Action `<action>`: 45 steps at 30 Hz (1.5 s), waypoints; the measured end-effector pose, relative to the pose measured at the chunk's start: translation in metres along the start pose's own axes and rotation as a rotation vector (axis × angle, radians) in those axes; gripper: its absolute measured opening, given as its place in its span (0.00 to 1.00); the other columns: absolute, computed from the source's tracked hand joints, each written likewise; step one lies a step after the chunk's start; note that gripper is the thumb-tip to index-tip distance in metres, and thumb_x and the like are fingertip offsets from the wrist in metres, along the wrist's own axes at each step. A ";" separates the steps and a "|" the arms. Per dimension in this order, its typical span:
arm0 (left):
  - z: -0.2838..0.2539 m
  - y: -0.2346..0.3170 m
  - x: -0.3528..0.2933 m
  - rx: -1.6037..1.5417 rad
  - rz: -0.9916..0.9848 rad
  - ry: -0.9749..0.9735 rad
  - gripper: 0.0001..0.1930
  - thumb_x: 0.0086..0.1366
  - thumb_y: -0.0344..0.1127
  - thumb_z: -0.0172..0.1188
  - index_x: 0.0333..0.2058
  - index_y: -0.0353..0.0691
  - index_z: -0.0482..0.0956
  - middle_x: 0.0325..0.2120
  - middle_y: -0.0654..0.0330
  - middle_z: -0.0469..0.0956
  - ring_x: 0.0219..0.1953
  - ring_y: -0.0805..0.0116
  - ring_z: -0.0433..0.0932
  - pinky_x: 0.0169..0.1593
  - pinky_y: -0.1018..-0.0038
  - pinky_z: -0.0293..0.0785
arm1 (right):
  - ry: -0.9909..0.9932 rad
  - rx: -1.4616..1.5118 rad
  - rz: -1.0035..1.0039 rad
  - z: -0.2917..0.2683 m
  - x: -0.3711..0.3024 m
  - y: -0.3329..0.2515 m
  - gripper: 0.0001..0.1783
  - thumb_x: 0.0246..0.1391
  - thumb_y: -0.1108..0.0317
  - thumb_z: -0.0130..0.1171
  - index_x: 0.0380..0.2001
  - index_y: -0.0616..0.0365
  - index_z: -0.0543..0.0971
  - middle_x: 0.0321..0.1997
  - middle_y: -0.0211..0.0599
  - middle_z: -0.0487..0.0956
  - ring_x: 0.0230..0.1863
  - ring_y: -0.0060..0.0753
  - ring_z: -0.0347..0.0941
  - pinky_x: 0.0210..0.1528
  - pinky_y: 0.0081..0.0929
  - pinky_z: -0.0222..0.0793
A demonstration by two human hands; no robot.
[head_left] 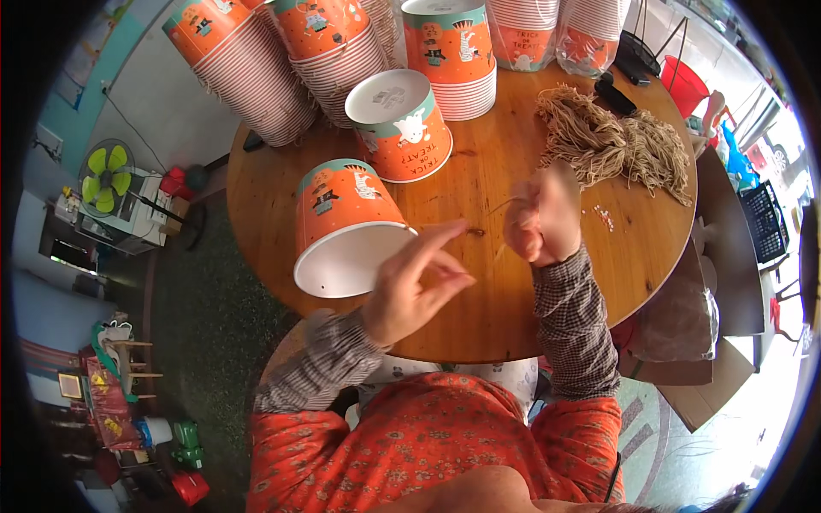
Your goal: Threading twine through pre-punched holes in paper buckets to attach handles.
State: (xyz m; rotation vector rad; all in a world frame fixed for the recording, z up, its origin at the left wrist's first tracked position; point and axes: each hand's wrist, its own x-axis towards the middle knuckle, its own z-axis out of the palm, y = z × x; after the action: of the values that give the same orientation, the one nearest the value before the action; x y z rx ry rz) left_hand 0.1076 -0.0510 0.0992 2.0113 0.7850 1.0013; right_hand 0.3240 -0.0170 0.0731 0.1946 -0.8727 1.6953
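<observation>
An orange and teal paper bucket (346,205) with cartoon figures lies tilted on its side at the left of the round table, its white mouth facing me. Just right of its rim is my left hand (412,286), fingers stretched and apart, with nothing visible in them. My right hand (547,218) is raised over the table and blurred by motion. Its fingers are closed, and a thin tan strand of twine (499,206) shows faintly beside them. Behind the tilted bucket, another paper bucket (402,141) stands upside down. A tan bundle of twine (611,141) lies beyond my right hand.
Nested stacks of paper buckets (256,85) line the table's far side, some in clear plastic. Small pale bits (605,218) are scattered on the wooden table (479,321). Dark objects (616,94) lie behind the twine. Cardboard (701,385) leans at the right; a fan (107,175) stands left.
</observation>
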 end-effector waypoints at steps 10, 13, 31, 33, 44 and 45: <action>0.019 -0.026 -0.007 -0.454 -0.255 -0.018 0.08 0.68 0.29 0.55 0.40 0.29 0.78 0.26 0.58 0.79 0.24 0.78 0.74 0.29 0.82 0.72 | 0.182 0.014 -0.148 -0.022 0.012 -0.013 0.06 0.61 0.78 0.50 0.40 0.61 0.74 0.37 0.42 0.79 0.33 0.28 0.79 0.34 0.21 0.77; 0.017 -0.026 -0.005 -0.454 -0.305 -0.007 0.09 0.69 0.31 0.54 0.39 0.28 0.78 0.25 0.58 0.79 0.23 0.78 0.74 0.28 0.82 0.72 | 0.311 -0.146 -0.240 -0.026 0.012 -0.028 0.07 0.61 0.77 0.50 0.41 0.61 0.75 0.37 0.42 0.80 0.34 0.28 0.78 0.36 0.22 0.77; 0.031 -0.041 0.032 -0.344 -0.274 0.104 0.08 0.68 0.30 0.55 0.38 0.30 0.78 0.21 0.65 0.75 0.17 0.83 0.68 0.20 0.85 0.64 | 0.276 -1.315 0.344 0.000 0.004 -0.002 0.08 0.59 0.70 0.57 0.33 0.66 0.78 0.24 0.34 0.79 0.26 0.23 0.78 0.30 0.23 0.74; 0.026 -0.044 0.027 -0.288 -0.285 0.125 0.07 0.68 0.29 0.54 0.37 0.31 0.78 0.21 0.65 0.76 0.17 0.83 0.69 0.20 0.85 0.64 | 0.241 -1.226 0.390 -0.005 0.004 0.003 0.08 0.58 0.70 0.58 0.32 0.65 0.78 0.23 0.33 0.78 0.26 0.21 0.76 0.29 0.22 0.72; 0.028 -0.029 -0.008 -0.664 -0.376 0.206 0.10 0.71 0.33 0.48 0.35 0.32 0.72 0.24 0.60 0.71 0.19 0.75 0.67 0.24 0.80 0.66 | 0.173 -0.865 0.422 0.002 -0.001 -0.017 0.04 0.56 0.74 0.61 0.32 0.65 0.79 0.29 0.21 0.75 0.31 0.12 0.67 0.34 0.14 0.65; 0.029 -0.031 -0.013 -0.669 -0.374 0.225 0.16 0.74 0.41 0.43 0.34 0.33 0.71 0.25 0.59 0.70 0.19 0.74 0.67 0.23 0.79 0.66 | 0.168 -0.863 0.422 0.003 -0.001 -0.018 0.04 0.56 0.74 0.61 0.32 0.65 0.79 0.29 0.21 0.75 0.31 0.12 0.67 0.34 0.14 0.65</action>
State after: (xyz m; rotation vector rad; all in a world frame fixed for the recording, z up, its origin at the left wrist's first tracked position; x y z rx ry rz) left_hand 0.1199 -0.0544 0.0570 1.1498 0.7735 1.0915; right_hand 0.3394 -0.0191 0.0827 -0.7472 -1.4989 1.5201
